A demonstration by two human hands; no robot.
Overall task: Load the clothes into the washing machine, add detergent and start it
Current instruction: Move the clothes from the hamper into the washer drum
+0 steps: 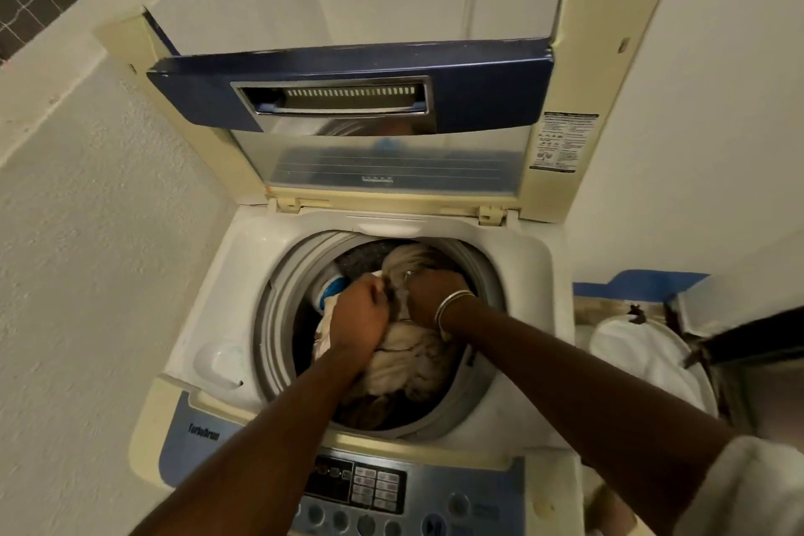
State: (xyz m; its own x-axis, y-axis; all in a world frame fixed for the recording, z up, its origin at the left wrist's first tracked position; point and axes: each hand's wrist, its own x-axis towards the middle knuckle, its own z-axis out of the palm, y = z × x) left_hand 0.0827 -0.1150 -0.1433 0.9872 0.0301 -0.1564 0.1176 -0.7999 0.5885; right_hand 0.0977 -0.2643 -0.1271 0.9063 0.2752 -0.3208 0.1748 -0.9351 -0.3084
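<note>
**Head view: both hands in the drum, gripping laundry**

Head camera looks down into a top-loading washing machine (pixel 513 274) with its lid (pixel 348 100) folded upright against the wall. I have both of my arms reaching down through the round opening of the drum (pixel 278 318).

My left hand (pixel 359 316) is clenched into a fist around a bunch of pale cloth near the middle of the opening. My right hand (pixel 428 296), with a silver bangle (pixel 452 305) at the wrist, is closed on the same bundle just beside it; the two hands nearly touch. The clothes (pixel 404 361) lie inside the drum: a cream fabric on top, darker brownish pieces below toward the near edge. Something white and blue (pixel 333 287) shows at the left side of the drum, partly hidden by my left hand; I cannot tell what it is.

At the near edge sits the control panel (pixel 370 487) with its buttons. To the right of the machine, a white cloth (pixel 644 353) lies in a container.
</note>
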